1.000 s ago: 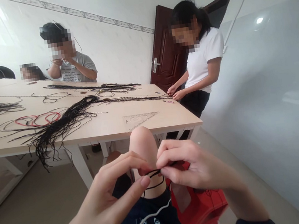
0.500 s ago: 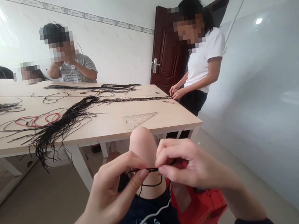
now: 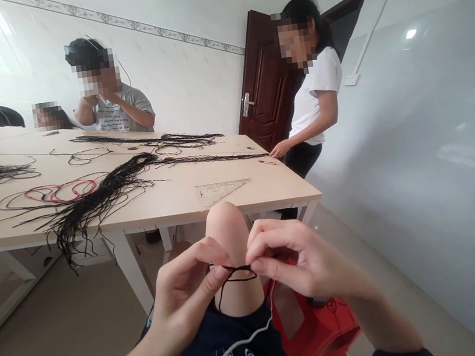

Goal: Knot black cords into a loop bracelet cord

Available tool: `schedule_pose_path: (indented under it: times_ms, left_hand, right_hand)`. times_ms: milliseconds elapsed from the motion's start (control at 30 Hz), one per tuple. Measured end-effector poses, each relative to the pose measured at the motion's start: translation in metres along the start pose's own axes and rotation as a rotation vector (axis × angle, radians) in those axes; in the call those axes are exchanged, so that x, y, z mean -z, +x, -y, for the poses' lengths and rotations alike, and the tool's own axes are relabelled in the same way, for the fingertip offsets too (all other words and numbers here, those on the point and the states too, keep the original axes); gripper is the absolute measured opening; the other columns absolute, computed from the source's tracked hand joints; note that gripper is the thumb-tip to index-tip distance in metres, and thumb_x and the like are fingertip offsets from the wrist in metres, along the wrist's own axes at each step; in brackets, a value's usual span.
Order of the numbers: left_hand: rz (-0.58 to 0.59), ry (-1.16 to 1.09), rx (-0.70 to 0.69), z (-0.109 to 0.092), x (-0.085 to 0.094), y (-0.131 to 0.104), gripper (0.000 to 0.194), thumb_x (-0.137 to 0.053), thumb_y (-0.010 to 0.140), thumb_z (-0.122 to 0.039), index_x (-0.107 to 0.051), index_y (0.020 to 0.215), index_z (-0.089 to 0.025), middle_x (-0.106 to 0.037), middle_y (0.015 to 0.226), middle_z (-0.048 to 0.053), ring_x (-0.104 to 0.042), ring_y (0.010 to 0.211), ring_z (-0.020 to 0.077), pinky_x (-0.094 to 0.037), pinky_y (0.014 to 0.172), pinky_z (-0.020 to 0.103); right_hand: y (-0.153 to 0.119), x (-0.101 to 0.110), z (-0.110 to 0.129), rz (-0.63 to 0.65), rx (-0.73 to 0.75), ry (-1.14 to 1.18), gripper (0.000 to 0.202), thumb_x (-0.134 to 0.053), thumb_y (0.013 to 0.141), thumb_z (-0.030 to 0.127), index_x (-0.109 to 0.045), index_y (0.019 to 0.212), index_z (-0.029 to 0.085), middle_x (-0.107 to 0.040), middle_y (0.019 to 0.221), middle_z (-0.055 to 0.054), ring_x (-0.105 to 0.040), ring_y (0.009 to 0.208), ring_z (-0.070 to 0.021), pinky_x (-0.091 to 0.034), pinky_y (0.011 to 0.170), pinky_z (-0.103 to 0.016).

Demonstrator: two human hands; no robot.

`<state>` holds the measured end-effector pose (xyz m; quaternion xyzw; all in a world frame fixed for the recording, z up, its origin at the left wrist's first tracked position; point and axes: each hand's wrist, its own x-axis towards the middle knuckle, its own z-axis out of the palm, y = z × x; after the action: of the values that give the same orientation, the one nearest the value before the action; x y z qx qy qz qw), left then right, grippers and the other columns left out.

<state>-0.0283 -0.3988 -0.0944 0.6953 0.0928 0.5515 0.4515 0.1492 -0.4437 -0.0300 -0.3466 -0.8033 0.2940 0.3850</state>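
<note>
A thin black cord (image 3: 239, 278) is stretched between my two hands above my raised knee, with a small loop hanging under the straight part. My left hand (image 3: 191, 290) pinches the cord between thumb and forefinger. On the other side, my right hand (image 3: 288, 256) also grips it between thumb and fingertips, close to the loop. One end of the cord dangles down below my left thumb. Whether the strands are knotted where they cross is too small to tell.
Ahead stands a table (image 3: 274, 187) bearing a bundle of black cords (image 3: 103, 200), a red cord (image 3: 60, 193) and a clear set square (image 3: 222, 192). A person in white (image 3: 314, 96) stands at its right end. A red stool (image 3: 325, 330) is beside my leg.
My left hand has shifted slightly, and the hanging loop has become smaller and flatter. At the table's end, the person in white has straightened somewhat.
</note>
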Motion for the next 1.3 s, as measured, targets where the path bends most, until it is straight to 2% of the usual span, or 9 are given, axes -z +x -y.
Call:
schedule_pose_path:
  times_ms: [167,367,467,600,700,833,967,1167,1300]
  left_hand:
    - [0.005,-0.023,-0.134,0.002,0.011,-0.006,0.011,-0.051,0.083,-0.019,-0.062,0.080,-0.021,-0.052,0.082,0.005,-0.048,0.081,0.0175,-0.042,0.068,0.030]
    - [0.275,0.147,-0.225,-0.012,0.047,-0.002,0.032,-0.043,0.082,-0.039,-0.062,0.063,-0.021,-0.054,0.089,0.009,-0.052,0.082,0.0245,-0.045,0.066,0.038]
    - [0.137,0.188,-0.167,-0.015,0.056,0.003,0.037,-0.038,0.084,-0.038,-0.062,0.062,-0.020,-0.058,0.086,0.008,-0.052,0.085,0.0218,-0.044,0.070,0.032]
    - [-0.087,0.190,0.017,-0.021,0.043,0.007,0.022,-0.047,0.085,-0.021,-0.063,0.070,-0.021,-0.060,0.081,0.003,-0.055,0.082,0.0159,-0.044,0.068,0.024]
    - [0.030,0.259,0.136,-0.026,0.030,0.015,0.014,-0.052,0.084,-0.023,-0.066,0.085,-0.022,-0.063,0.087,0.003,-0.057,0.084,0.0157,-0.047,0.067,0.021]
    - [0.292,0.317,0.291,-0.028,0.021,0.027,0.017,-0.053,0.083,-0.029,-0.067,0.082,-0.018,-0.064,0.083,0.005,-0.059,0.076,0.0158,-0.048,0.065,0.023]
    - [0.367,0.251,0.301,-0.025,0.019,0.030,0.019,-0.052,0.084,-0.029,-0.065,0.077,-0.017,-0.061,0.070,0.003,-0.056,0.067,0.0144,-0.047,0.060,0.023]
    - [0.419,0.393,0.240,-0.031,0.017,0.029,0.012,-0.052,0.083,-0.024,-0.062,0.080,-0.019,-0.064,0.081,0.004,-0.058,0.074,0.0154,-0.048,0.064,0.024]
    - [0.460,0.677,0.035,-0.033,0.017,0.031,0.013,-0.046,0.085,-0.022,-0.059,0.081,-0.018,-0.063,0.081,0.004,-0.057,0.071,0.0138,-0.045,0.061,0.023]
  right_hand:
    - [-0.003,0.000,-0.002,-0.018,-0.046,0.025,0.009,-0.054,0.082,0.011,-0.061,0.076,0.012,-0.052,0.076,0.000,-0.048,0.062,-0.0064,-0.036,0.048,-0.017]
    - [-0.003,0.005,-0.007,-0.042,-0.071,0.058,0.011,-0.053,0.083,0.011,-0.060,0.076,0.014,-0.050,0.078,0.001,-0.045,0.061,-0.0054,-0.036,0.051,-0.017]
    - [-0.001,0.006,-0.007,-0.035,-0.061,0.066,0.010,-0.053,0.083,0.011,-0.060,0.077,0.014,-0.050,0.078,0.001,-0.046,0.063,-0.0058,-0.037,0.052,-0.017]
    - [0.002,0.005,-0.007,-0.034,-0.045,0.008,0.010,-0.053,0.083,0.012,-0.059,0.076,0.014,-0.050,0.077,0.001,-0.046,0.063,-0.0063,-0.037,0.053,-0.018]
    - [0.003,0.004,-0.005,-0.019,-0.040,-0.033,0.009,-0.053,0.083,0.013,-0.059,0.077,0.015,-0.050,0.078,0.001,-0.046,0.062,-0.0061,-0.037,0.051,-0.018]
    - [0.004,0.003,-0.003,0.013,-0.012,-0.091,0.010,-0.051,0.083,0.012,-0.060,0.078,0.015,-0.052,0.080,0.000,-0.047,0.064,-0.0067,-0.038,0.052,-0.017]
    - [0.004,0.004,-0.001,0.039,0.000,-0.125,0.010,-0.051,0.083,0.011,-0.060,0.078,0.015,-0.053,0.081,-0.001,-0.049,0.066,-0.0077,-0.040,0.055,-0.018]
    - [0.003,0.006,0.000,0.074,-0.006,-0.140,0.011,-0.051,0.083,0.012,-0.060,0.078,0.015,-0.054,0.081,-0.001,-0.049,0.067,-0.0083,-0.041,0.055,-0.018]
    - [0.003,0.007,0.000,0.099,-0.013,-0.139,0.011,-0.051,0.084,0.013,-0.060,0.078,0.015,-0.054,0.083,-0.002,-0.050,0.069,-0.0088,-0.042,0.057,-0.019]
